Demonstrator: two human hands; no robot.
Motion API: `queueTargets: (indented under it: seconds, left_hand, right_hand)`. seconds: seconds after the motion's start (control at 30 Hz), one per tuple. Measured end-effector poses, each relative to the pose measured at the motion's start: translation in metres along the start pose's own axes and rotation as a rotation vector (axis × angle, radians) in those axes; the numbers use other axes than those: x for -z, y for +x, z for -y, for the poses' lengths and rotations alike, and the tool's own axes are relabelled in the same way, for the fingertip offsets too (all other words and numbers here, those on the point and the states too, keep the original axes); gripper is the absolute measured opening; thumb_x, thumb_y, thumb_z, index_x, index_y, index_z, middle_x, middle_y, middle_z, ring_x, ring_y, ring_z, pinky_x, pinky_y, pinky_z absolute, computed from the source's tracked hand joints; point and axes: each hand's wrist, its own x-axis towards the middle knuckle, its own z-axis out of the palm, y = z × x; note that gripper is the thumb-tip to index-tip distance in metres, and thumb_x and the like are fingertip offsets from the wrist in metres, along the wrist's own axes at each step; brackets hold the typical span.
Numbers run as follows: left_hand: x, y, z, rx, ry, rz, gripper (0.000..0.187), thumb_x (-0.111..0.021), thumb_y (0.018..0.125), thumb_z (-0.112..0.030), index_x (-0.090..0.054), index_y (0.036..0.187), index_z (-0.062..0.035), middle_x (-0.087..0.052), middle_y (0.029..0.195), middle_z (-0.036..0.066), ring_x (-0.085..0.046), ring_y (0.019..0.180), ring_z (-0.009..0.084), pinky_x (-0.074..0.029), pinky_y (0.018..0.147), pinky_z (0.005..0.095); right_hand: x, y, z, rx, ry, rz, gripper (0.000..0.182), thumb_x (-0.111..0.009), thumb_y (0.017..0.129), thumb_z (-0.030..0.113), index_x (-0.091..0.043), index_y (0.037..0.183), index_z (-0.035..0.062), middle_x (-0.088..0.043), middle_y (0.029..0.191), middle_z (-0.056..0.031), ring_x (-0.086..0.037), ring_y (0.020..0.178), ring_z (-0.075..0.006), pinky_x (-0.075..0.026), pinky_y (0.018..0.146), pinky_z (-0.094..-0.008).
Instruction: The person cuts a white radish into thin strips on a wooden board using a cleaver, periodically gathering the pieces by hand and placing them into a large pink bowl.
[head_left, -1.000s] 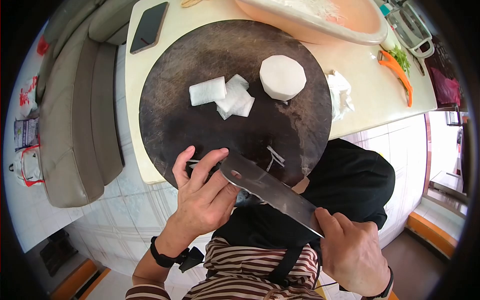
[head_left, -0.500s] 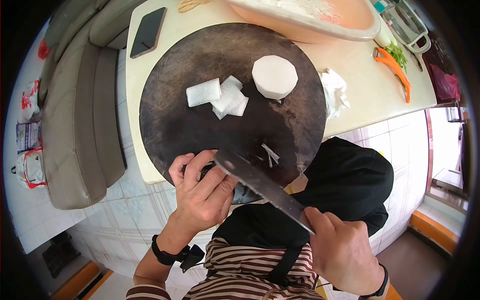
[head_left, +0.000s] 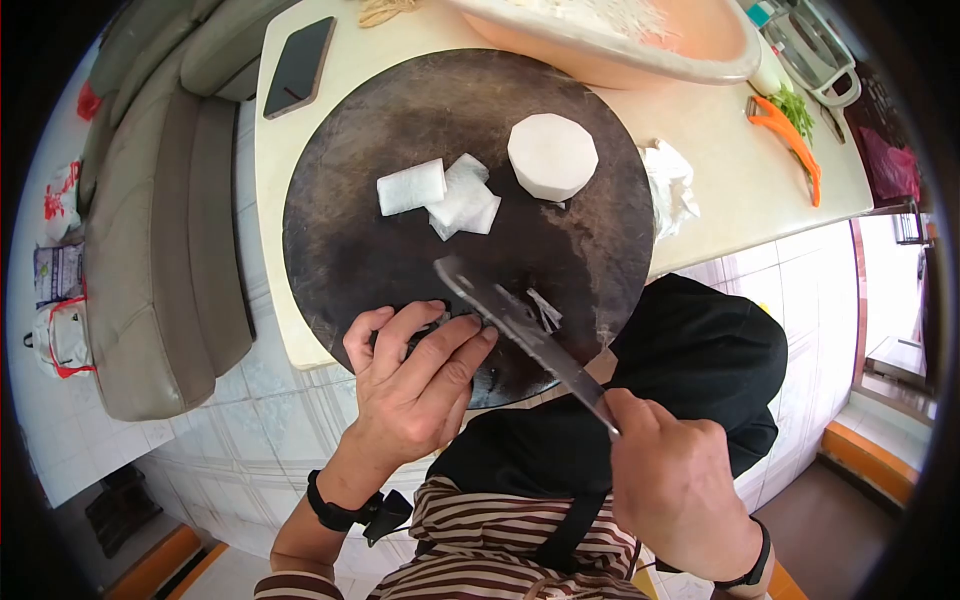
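My right hand point(head_left: 668, 478) is closed around the handle of a cleaver point(head_left: 540, 348), whose blade slants up and left over the round dark chopping board point(head_left: 350, 250). Curled fingers of my left hand point(head_left: 415, 375) press on the board's near edge, just left of the blade; what lies under them is mostly hidden. Thin white strips point(head_left: 545, 310) lie right of the blade. Farther back, several pale slices point(head_left: 465, 200), apparently white radish, overlap, and a thick peeled white radish chunk point(head_left: 553, 155) stands to their right.
A large basin point(head_left: 620, 55) with white shreds stands at the back of the table. A phone point(head_left: 300, 68) lies at the left, a crumpled white tissue point(head_left: 670, 185) right of the board. Farther right are an orange peeler point(head_left: 788, 140) and green leaves point(head_left: 795, 108). A grey sofa point(head_left: 155, 230) is at the left.
The cleaver has moved right and away from me, and its blade now lies to the right of my left fingers. My left fingertips have shifted slightly right. The view has shifted a little.
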Motion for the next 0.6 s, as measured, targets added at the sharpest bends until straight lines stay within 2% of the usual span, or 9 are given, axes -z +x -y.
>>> queueTargets:
  seconds: [0.1,0.17,0.3,0.4,0.5,0.6]
  left_hand:
    - [-0.002,-0.002,0.001,-0.007,-0.008,-0.029,0.029,-0.07,0.062,-0.007,-0.075,0.091,-0.0079,-0.065,0.101,0.002,-0.057,0.105,0.0262,-0.033,0.097,0.0486]
    - [-0.002,-0.005,0.002,-0.002,-0.016,-0.03,0.03,-0.069,0.062,-0.007,-0.076,0.092,-0.008,-0.066,0.102,0.002,-0.057,0.105,0.0257,-0.032,0.097,0.0483]
    - [-0.002,-0.004,0.002,0.0,-0.012,-0.03,0.03,-0.069,0.062,-0.007,-0.076,0.092,-0.008,-0.066,0.101,0.002,-0.057,0.105,0.0256,-0.032,0.098,0.0484]
    - [-0.001,-0.002,0.001,0.001,-0.018,-0.027,0.03,-0.069,0.062,-0.007,-0.076,0.091,-0.0074,-0.066,0.1,0.003,-0.057,0.105,0.026,-0.033,0.098,0.0491]
    - [-0.003,-0.002,0.002,-0.012,-0.023,-0.041,0.03,-0.069,0.061,-0.005,-0.076,0.091,-0.0064,-0.066,0.1,0.003,-0.057,0.105,0.026,-0.033,0.098,0.0491]
    - [-0.001,-0.005,0.002,0.001,-0.022,-0.031,0.031,-0.07,0.062,-0.006,-0.075,0.093,-0.0063,-0.066,0.102,0.003,-0.057,0.105,0.025,-0.033,0.099,0.0487]
  right_hand:
    - [0.013,-0.004,0.0,-0.018,0.12,0.053,0.031,-0.063,0.075,-0.009,-0.059,0.106,-0.0068,-0.064,0.079,-0.0186,-0.063,0.059,-0.0337,-0.049,0.054,-0.0377]
    - [0.021,-0.005,0.005,-0.092,0.186,0.192,0.033,-0.064,0.074,-0.01,-0.059,0.107,-0.0074,-0.065,0.081,-0.0199,-0.064,0.06,-0.0341,-0.049,0.054,-0.0367]
    - [0.016,-0.008,0.002,-0.048,0.172,0.149,0.035,-0.065,0.073,-0.011,-0.059,0.107,-0.0079,-0.066,0.082,-0.0201,-0.065,0.061,-0.0344,-0.049,0.054,-0.0351]
    - [0.017,-0.005,0.0,-0.089,0.187,0.216,0.032,-0.065,0.073,-0.01,-0.059,0.104,-0.0072,-0.065,0.079,-0.0189,-0.063,0.06,-0.0341,-0.048,0.053,-0.0363]
    - [0.013,0.001,0.0,-0.012,0.166,0.193,0.027,-0.065,0.075,-0.007,-0.059,0.101,-0.0063,-0.063,0.076,-0.0175,-0.062,0.058,-0.0337,-0.047,0.052,-0.038]
    - [0.002,0.006,0.009,-0.01,0.034,0.122,0.024,-0.066,0.076,-0.004,-0.058,0.099,-0.0048,-0.062,0.075,-0.0166,-0.06,0.057,-0.0338,-0.046,0.052,-0.0392]
